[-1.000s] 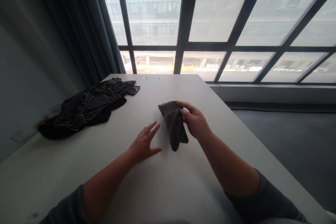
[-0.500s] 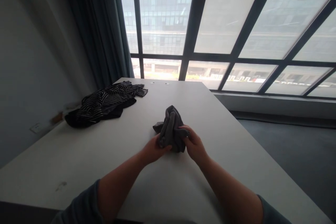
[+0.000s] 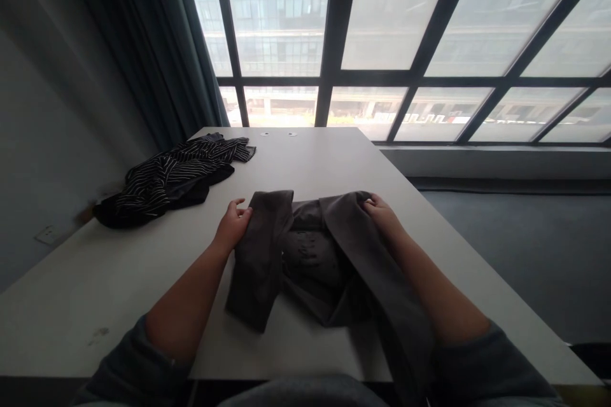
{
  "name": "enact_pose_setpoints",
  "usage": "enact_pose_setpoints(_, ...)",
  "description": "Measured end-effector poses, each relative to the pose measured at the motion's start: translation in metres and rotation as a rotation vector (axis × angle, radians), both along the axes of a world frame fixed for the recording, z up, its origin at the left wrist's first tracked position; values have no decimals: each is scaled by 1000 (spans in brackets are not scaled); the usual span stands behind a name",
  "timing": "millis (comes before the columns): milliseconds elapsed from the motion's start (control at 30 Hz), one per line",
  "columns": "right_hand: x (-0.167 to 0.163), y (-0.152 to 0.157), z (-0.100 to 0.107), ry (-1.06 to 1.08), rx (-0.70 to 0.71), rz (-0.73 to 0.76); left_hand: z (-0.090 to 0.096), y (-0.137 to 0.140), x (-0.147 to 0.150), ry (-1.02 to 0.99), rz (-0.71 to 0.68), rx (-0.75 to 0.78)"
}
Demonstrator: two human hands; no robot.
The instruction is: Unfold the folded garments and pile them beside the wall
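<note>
A dark grey sweatshirt (image 3: 312, 254) with dark lettering hangs partly unfolded between my hands over the white table (image 3: 315, 165). Two long strips that look like its sleeves fall toward me, one on either side. My left hand (image 3: 233, 224) is closed on the upper left edge of the cloth, some of its fingers hidden behind it. On the other side my right hand (image 3: 379, 210) pinches the upper right corner. The sweatshirt's lower right end drops past the table's near edge.
On the table's left side lies a heap of black clothing with a white-striped garment (image 3: 167, 172) on top. A dark curtain (image 3: 138, 44) and a large framed window (image 3: 281, 19) stand beyond the table. Two small round pieces sit near the far edge.
The sweatshirt was a bunched bundle held close between both hands. Now my hands have moved apart, and it has opened out and hangs toward me. The view has shifted slightly.
</note>
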State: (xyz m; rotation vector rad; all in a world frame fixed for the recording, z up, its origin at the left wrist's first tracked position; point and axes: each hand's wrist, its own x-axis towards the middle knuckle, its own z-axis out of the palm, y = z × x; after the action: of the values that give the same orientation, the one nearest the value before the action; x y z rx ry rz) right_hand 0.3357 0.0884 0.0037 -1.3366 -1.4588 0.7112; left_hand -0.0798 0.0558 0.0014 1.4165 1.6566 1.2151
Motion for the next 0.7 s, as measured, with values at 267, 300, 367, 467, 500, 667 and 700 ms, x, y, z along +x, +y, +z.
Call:
enact_pose_setpoints(267,-49,-43,20,-619,72,362,6,-36,40,661,-648,213)
enact_pose_setpoints(300,-58,-49,17,-683,51,462,4,-41,47,713,-669,183)
enact_pose_setpoints(367,-72,-55,7,-797,43,588,-4,-49,59,781,-627,144)
enact_pose_setpoints(467,-85,-52,-9,-876,37,622,-15,-59,72,812,-544,151)
enact_pose_setpoints(500,-87,-50,-12,-877,36,611,-17,-62,76,813,-530,161)
enact_pose_setpoints(667,-90,-47,-19,-728,188,645,-13,-65,84,667,-504,67)
enact_pose_setpoints(700,-91,-48,-20,-696,222,676,-10,-62,82,592,-472,15)
